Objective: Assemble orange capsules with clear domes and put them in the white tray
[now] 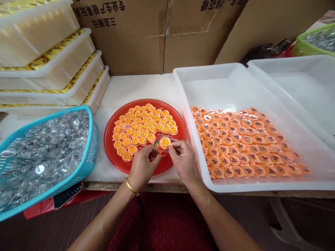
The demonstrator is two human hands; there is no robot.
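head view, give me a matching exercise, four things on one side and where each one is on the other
Things:
1. blue basket
2. red tray
3. nearer white bin
4. single orange cup

Places:
a. right side, holding rows of orange pieces
b. pinched in the fingers of the right hand, just above the red tray
c. left side, full of clear pieces
d. centre, carrying yellow-filled cups

Pairs: 1-c, 2-d, 3-a, 4-b
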